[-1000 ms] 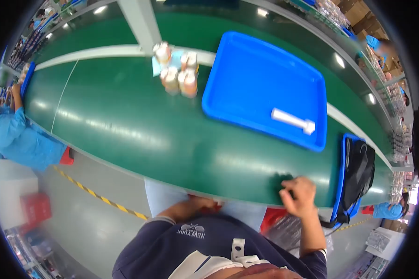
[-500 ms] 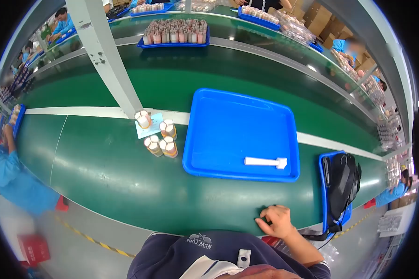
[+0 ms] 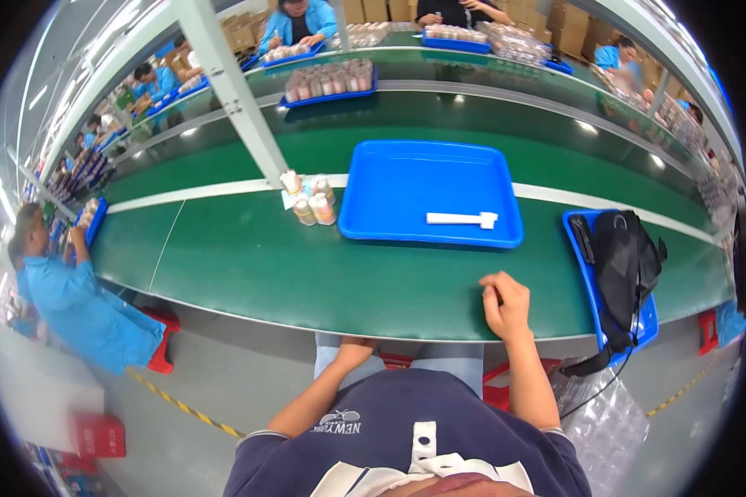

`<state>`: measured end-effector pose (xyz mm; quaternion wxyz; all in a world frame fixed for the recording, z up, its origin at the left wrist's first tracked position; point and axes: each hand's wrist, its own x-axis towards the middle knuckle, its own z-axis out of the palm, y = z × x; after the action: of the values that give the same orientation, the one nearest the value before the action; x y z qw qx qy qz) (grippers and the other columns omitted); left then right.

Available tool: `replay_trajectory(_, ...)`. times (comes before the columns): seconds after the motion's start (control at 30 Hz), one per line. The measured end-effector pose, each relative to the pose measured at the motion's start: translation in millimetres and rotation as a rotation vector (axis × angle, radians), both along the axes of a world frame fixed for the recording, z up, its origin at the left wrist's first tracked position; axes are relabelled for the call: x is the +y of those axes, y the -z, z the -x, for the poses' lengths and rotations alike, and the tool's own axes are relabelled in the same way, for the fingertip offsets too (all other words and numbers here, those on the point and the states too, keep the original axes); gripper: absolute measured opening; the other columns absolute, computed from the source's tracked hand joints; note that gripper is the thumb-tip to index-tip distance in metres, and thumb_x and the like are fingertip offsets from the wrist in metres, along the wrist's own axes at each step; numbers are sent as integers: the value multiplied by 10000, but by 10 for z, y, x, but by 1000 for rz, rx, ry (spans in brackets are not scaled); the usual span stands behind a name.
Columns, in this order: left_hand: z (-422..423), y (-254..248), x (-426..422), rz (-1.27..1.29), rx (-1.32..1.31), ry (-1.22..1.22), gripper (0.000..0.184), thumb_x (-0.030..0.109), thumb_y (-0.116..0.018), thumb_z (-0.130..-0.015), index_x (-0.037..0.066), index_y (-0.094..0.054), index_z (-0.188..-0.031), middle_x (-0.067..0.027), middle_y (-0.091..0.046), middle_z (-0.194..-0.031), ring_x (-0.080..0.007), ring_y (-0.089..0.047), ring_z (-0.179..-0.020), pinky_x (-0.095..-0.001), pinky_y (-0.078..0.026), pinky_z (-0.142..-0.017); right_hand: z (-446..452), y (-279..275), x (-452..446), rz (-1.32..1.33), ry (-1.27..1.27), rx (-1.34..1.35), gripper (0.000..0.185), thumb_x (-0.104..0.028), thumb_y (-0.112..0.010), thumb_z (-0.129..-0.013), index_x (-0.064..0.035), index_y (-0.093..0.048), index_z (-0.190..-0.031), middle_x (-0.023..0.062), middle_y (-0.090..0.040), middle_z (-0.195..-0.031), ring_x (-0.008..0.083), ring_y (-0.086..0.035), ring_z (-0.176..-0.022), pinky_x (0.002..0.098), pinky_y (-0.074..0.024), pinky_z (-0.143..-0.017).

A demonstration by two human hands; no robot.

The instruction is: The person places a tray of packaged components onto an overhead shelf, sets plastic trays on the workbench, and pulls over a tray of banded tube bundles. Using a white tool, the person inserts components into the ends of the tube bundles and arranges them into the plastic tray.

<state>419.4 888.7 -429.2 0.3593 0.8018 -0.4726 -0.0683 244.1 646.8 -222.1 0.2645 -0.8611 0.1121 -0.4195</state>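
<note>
My right hand (image 3: 506, 306) rests on the green tabletop (image 3: 373, 290) near its front edge, fingers loosely curled with nothing visible in them. Below the table edge, my left hand (image 3: 358, 349) lies over my lap, its fingers mostly hidden. Beyond my right hand is a blue tray (image 3: 423, 182) with a white T-shaped tool (image 3: 460, 219) lying in it. Left of the tray, several small bottle-like containers (image 3: 313, 209) stand in a cluster, partly over a light-blue paper (image 3: 288, 199).
A blue tray (image 3: 584, 248) at the right bears a black bag (image 3: 626, 265) with a dangling cable. A metal post (image 3: 236, 99) rises behind the containers. One co-worker (image 3: 75, 290) sits at the left; others work across the line. A filled tray (image 3: 331, 93) stands farther back.
The camera view has shifted and tilted up, showing more of the far side. My left hand, out of view half a second ago, shows again. My right hand remains near the table edge.
</note>
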Motion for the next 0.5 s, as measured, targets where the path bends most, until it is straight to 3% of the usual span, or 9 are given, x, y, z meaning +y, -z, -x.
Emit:
replay_trajectory(0.1, 217, -430, -344, -142, 55, 164, 298, 276, -526, -836, 42, -569, -1016, -169, -604, -970, -358, -567, -900, -412, -454, -761, 13, 34, -49, -28, 11, -92, 128, 68, -503, -697, -18, -569, -766, 112, -553, -662, 258, -546, -542, 328, -432, -501)
replay_trajectory(0.13, 284, -428, -539, -147, 147, 217, 337, 309, -531, -836, 39, -560, -1035, -170, -596, -994, -349, -558, -925, -414, -446, -778, 35, 41, -65, -15, 9, -126, 124, 54, -512, -737, -15, -593, -800, 92, -540, -644, 196, -532, -522, 279, -404, -481)
replay_trajectory(0.17, 385, -392, -708, -163, 247, 278, 376, 341, -536, -836, 35, -551, -1054, -171, -587, -1019, -341, -549, -949, -416, -438, -796, 61, 13, -54, -23, 15, -174, 124, 51, -520, -739, -13, -599, -811, 93, -540, -648, 197, -532, -534, 279, -405, -488)
replay_trajectory(0.2, 494, -358, -845, -190, 40, 333, 443, 393, -552, -820, 40, -533, -1087, -151, -578, -1024, -308, -543, -952, -404, -427, -816, 112, 7, -24, -38, 39, -218, 125, 47, -529, -742, -11, -604, -822, 95, -539, -651, 198, -532, -545, 279, -405, -495)
replay_trajectory(0.23, 665, -722, -1016, -630, 224, 331, 469, 434, -563, -806, 57, -536, -1084, -128, -572, -1013, -267, -550, -930, -381, -433, -811, 216, -4, 16, -71, 66, -244, 124, 42, -542, -752, -6, -608, -845, 92, -540, -667, 182, -528, -559, 273, -405, -503)
replay_trajectory(0.3, 839, -470, -1141, -358, 252, 559, 400, 312, -712, -691, 69, -589, -984, -63, -587, -918, -179, -544, -799, -342, -451, -727, 548, -55, 188, -221, 125, -306, 126, 31, -573, -754, 4, -601, -874, 81, -546, -707, 145, -525, -581, 247, -412, -519)
replay_trajectory(0.37, 933, -408, -1186, -291, 37, 759, 280, 190, -706, -693, 54, -581, -903, -92, -578, -832, -204, -576, -751, -327, -471, -672, 952, -64, 301, -189, 277, -297, 110, 28, -587, -747, 20, -596, -856, 91, -561, -728, 148, -528, -585, 239, -417, -525)
replay_trajectory(0.5, 1073, -644, -1291, -442, 251, 809, 102, 81, -613, -755, 14, -542, -785, -87, -544, -692, -170, -540, -635, -289, -436, -587, 1783, -99, 460, -76, 711, -281, 70, 18, -609, -715, -2, -602, -782, 110, -582, -728, 217, -569, -620, 275, -440, -539)
